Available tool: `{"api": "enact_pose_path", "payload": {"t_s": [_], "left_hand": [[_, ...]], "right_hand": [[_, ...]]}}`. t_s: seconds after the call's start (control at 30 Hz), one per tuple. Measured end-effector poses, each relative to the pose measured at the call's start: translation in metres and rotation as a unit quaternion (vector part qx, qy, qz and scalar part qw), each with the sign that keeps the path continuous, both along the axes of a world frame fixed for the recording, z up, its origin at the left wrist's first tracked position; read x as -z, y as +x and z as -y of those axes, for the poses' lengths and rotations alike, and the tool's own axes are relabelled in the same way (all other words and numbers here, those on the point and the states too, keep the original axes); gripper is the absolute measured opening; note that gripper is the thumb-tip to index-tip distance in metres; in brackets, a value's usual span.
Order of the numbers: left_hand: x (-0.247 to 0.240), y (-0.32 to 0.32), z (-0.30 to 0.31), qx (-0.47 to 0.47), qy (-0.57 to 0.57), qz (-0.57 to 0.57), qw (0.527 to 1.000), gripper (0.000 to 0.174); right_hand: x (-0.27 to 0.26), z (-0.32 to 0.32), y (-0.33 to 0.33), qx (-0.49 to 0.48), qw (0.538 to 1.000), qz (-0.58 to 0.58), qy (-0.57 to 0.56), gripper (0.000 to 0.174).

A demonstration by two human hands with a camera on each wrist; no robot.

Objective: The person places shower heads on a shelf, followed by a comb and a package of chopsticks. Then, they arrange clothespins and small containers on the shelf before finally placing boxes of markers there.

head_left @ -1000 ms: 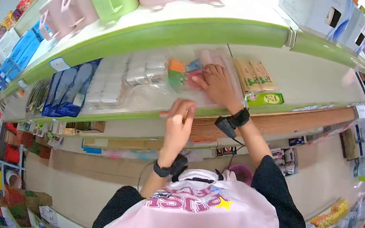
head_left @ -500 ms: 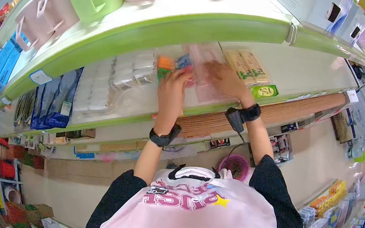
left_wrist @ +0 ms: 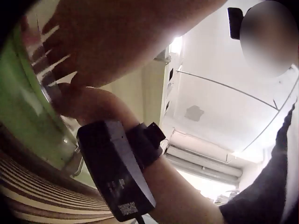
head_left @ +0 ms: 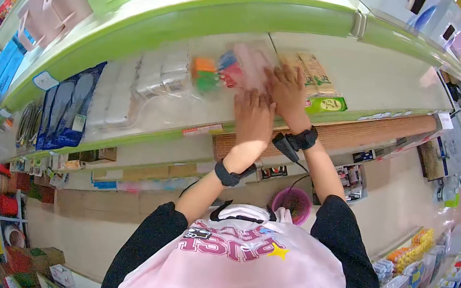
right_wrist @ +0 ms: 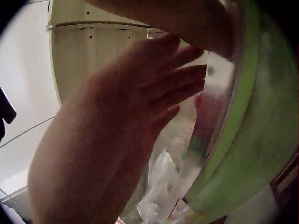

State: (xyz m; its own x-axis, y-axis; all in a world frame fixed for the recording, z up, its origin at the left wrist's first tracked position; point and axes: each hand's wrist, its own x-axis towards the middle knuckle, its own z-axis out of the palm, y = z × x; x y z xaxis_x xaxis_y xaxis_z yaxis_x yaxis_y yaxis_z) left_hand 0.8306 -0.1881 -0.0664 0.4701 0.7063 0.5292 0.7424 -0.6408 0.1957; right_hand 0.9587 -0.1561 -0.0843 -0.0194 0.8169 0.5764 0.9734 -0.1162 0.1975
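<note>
A pale pink clear-wrapped packet (head_left: 250,59) lies on the shelf beside a row of small colored pieces, with an orange-and-green one (head_left: 205,74) and a red-and-blue one (head_left: 231,73). My left hand (head_left: 253,120) reaches over the shelf edge, fingers extended at the packet's near end. Just right of it, my right hand (head_left: 289,96) has its fingers spread at the packet's right side, partly covering it. In the left wrist view my right hand (left_wrist: 91,102) shows close below the left. The right wrist view has my left hand (right_wrist: 126,93) with straight fingers.
White clear-wrapped packs (head_left: 160,72) and dark blue bags (head_left: 71,104) lie to the left. Tan packets (head_left: 317,73) and a green pack (head_left: 328,104) lie right. A green-edged upper shelf (head_left: 213,24) holding mugs overhangs the hands. A brown roll (head_left: 364,135) runs below the shelf edge.
My left hand first rose to the colored pieces, then moved right beside my right hand. My right hand went from the red piece onto the pink packet, then to its right side.
</note>
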Motion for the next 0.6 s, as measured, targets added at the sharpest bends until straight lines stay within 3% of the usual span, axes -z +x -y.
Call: {"api": "enact_pose_path", "payload": {"t_s": [0.27,0.37,0.4,0.47,0.5,0.53,0.6], "left_hand": [[-0.005,-0.028,-0.003,0.077,-0.038,-0.037,0.996,0.036],[0.0,-0.034,-0.009,0.099,-0.031,-0.015,0.994,0.034],[0.002,-0.039,-0.011,0.102,-0.029,-0.018,0.994,0.034],[-0.001,-0.043,-0.019,0.147,-0.089,0.092,0.981,0.034],[-0.012,-0.046,-0.011,0.161,-0.129,0.157,0.966,0.026],[-0.017,-0.047,-0.007,0.166,-0.124,0.159,0.965,0.026],[-0.021,-0.05,0.004,0.121,-0.1,0.194,0.968,0.021]], "right_hand": [[-0.007,-0.006,-0.005,0.025,1.0,-0.001,0.015,0.033],[-0.005,-0.012,0.009,-0.014,0.997,0.048,0.066,0.035],[-0.012,-0.012,0.018,-0.054,0.998,0.023,0.017,0.034],[-0.019,-0.008,0.036,-0.091,0.996,0.0,-0.025,0.033],[-0.021,-0.006,0.048,-0.187,0.969,-0.158,-0.014,0.032],[-0.021,-0.004,0.06,-0.279,0.909,-0.309,-0.005,0.031],[-0.049,0.029,0.069,-0.267,0.927,-0.255,-0.066,0.032]]}}
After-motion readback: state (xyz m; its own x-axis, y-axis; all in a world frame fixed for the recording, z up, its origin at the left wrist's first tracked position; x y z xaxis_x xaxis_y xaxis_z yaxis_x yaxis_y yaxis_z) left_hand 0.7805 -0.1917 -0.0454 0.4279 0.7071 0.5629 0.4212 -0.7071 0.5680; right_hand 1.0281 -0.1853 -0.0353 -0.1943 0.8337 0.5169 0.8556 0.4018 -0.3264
